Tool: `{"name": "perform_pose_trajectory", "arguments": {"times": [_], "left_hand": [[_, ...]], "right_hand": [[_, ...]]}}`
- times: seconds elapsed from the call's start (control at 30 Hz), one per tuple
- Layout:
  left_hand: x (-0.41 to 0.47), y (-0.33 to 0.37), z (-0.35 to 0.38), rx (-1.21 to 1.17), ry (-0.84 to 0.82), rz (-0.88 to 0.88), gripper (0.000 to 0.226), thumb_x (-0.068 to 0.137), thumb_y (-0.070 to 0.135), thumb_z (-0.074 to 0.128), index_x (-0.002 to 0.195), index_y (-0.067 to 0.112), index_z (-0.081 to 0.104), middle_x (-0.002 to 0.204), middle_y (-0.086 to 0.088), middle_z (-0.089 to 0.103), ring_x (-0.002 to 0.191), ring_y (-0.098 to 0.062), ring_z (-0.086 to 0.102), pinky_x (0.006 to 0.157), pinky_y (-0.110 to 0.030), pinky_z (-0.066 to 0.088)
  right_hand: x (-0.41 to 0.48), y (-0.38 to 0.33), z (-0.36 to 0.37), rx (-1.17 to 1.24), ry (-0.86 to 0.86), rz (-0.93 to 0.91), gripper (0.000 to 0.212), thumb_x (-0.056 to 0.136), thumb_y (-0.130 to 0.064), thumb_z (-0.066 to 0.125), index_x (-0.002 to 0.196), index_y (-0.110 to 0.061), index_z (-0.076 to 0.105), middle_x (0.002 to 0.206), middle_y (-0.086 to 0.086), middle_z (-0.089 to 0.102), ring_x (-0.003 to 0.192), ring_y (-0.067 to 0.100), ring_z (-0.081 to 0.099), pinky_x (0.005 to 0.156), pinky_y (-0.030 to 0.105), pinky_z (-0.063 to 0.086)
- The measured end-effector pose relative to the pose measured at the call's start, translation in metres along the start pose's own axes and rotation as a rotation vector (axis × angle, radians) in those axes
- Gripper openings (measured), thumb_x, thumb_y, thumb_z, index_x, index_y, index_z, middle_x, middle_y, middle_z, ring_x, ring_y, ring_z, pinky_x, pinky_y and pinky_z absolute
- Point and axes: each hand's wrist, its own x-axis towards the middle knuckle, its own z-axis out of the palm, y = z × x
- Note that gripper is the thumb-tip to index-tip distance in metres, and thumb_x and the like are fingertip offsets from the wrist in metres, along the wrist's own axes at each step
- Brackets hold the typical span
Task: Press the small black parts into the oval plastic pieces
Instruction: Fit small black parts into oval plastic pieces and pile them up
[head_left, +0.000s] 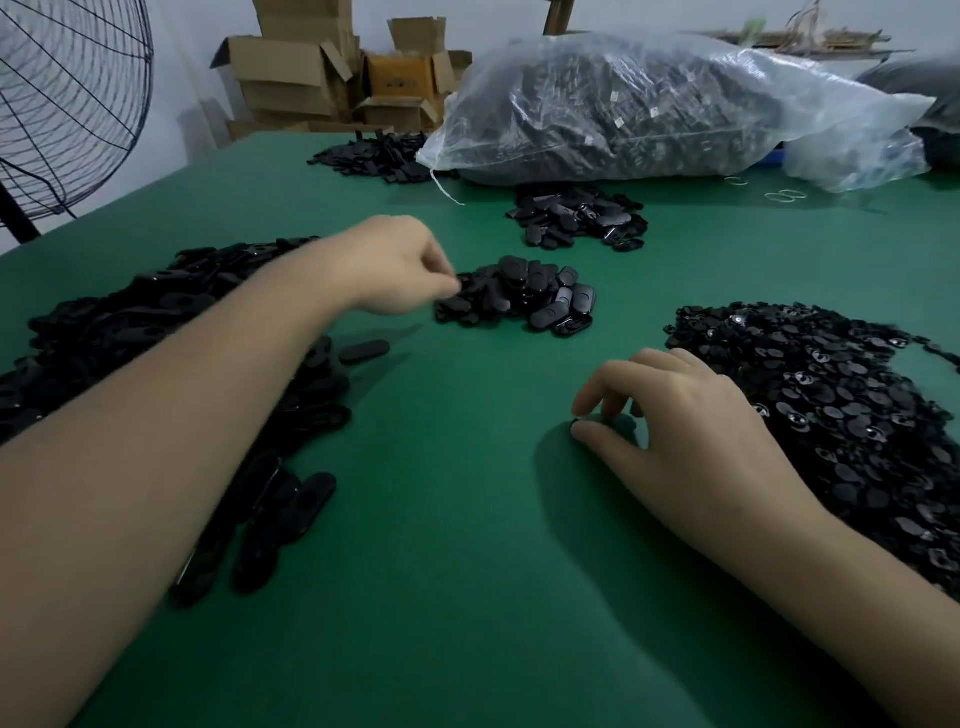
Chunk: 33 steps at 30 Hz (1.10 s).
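One clear bag (862, 119) holds many black pieces (597, 119).

The left hand (395, 265) and right hand (675, 415) are bare, and both forearms (171, 415) are uncovered throughout their visible length.

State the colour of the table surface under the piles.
Green; the table surface shows best in the head view.

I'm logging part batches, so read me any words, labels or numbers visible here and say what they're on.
No text here is readable.
Cardboard box: dark print on its front, too blurred to read.
Clear plastic bag: small white labels inside, too small to read.
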Motion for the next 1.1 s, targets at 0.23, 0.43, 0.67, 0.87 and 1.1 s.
{"name": "perform_pose_trajectory", "arguments": {"times": [0.23,0.43,0.67,0.87,1.1], "left_hand": [[-0.029,-0.056,-0.047,0.412,-0.128,-0.129,0.037,0.094,0.023,0.072,0.131,0.025,0.068,0.109,0.005,0.070,0.106,-0.022,0.064,0.098,-0.033,0.049],[-0.034,-0.074,-0.047,0.435,-0.182,-0.263,0.044,0.090,0.024,0.078,0.133,0.020,0.067,0.126,-0.002,0.068,0.117,-0.027,0.061,0.104,-0.036,0.047],[-0.029,-0.078,-0.041,0.428,-0.155,-0.291,0.049,0.079,0.024,0.088,0.125,0.022,0.071,0.124,-0.002,0.070,0.116,-0.028,0.062,0.104,-0.041,0.049],[-0.026,-0.087,-0.039,0.405,-0.111,-0.316,0.043,0.075,0.026,0.091,0.115,0.026,0.076,0.115,-0.004,0.070,0.106,-0.028,0.062,0.094,-0.035,0.050],[-0.035,-0.068,-0.050,0.321,-0.014,-0.152,0.019,0.078,0.023,0.088,0.090,0.036,0.080,0.081,0.010,0.071,0.082,-0.016,0.066,0.076,-0.030,0.047]], "right_hand": [[0.001,-0.002,-0.001,0.018,-0.038,0.012,0.006,0.091,-0.041,0.068,0.096,-0.040,0.070,0.088,-0.017,0.056,0.094,0.013,0.050,0.086,0.043,0.048],[0.002,-0.003,-0.002,0.107,-0.059,0.030,0.012,0.088,-0.033,0.074,0.083,-0.038,0.065,0.083,-0.018,0.061,0.087,0.007,0.052,0.079,0.037,0.049],[0.001,-0.006,-0.001,0.283,-0.041,0.044,0.016,0.084,-0.025,0.078,0.077,-0.035,0.068,0.077,-0.021,0.067,0.074,-0.004,0.059,0.066,0.009,0.043],[0.003,-0.006,-0.002,0.684,-0.145,0.190,0.007,0.083,-0.026,0.081,0.083,-0.026,0.075,0.080,-0.005,0.077,0.075,0.017,0.072,0.076,0.037,0.057],[0.003,-0.009,-0.004,1.050,-0.206,0.289,0.011,0.081,-0.016,0.080,0.089,-0.014,0.073,0.086,0.009,0.079,0.067,0.010,0.065,0.061,0.015,0.049]]}}
